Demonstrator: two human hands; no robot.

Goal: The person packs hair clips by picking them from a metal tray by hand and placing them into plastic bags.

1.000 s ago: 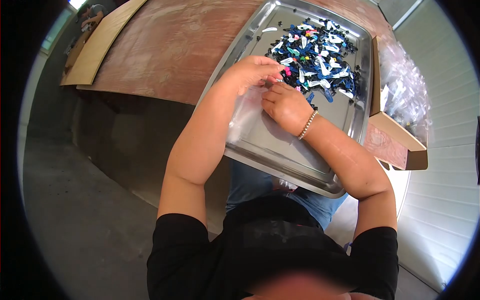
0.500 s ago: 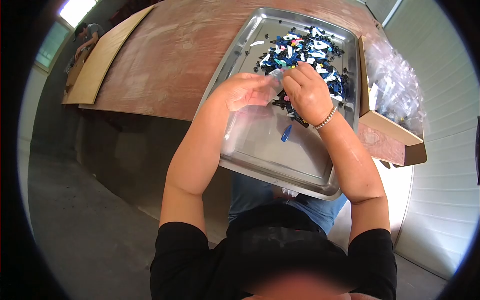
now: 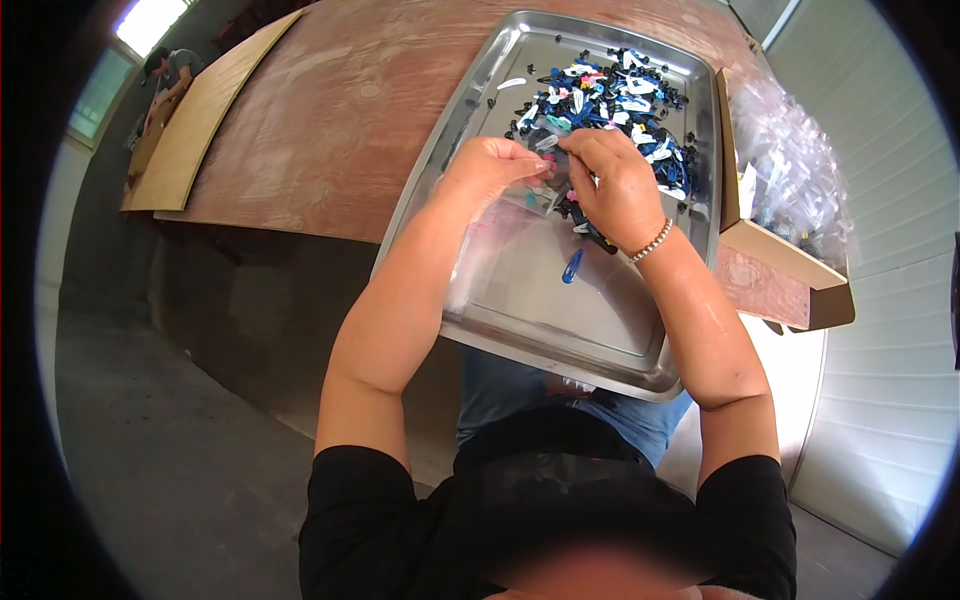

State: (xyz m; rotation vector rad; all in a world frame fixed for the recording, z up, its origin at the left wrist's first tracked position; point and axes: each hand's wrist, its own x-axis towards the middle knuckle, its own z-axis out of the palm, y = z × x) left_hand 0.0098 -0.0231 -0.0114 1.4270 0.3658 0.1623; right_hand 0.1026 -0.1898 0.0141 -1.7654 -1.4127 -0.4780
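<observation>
A metal tray [image 3: 560,335] holds a heap of small hair clips [image 3: 625,100], mostly black, blue and white. Over its left half, my left hand [image 3: 490,172] pinches a clear plastic bag [image 3: 540,198] that has small coloured pieces showing through it. My right hand [image 3: 617,185], with a beaded bracelet at the wrist, is closed at the bag's upper right edge beside the heap; whether a clip is also between its fingers is hidden. Just below my right hand lies a single blue clip [image 3: 573,266] on the bare tray.
To the tray's right stands a cardboard box [image 3: 780,255] filled with clear plastic bags [image 3: 785,160]. The wooden table [image 3: 350,110] extends leftward to a pale board [image 3: 215,110]. Beyond it, another person [image 3: 178,75] bends over at the far left.
My hands first parted, then came together again at the bag. A blue clip and some dark clips now show nearer the tray's middle. The view has shifted slightly.
</observation>
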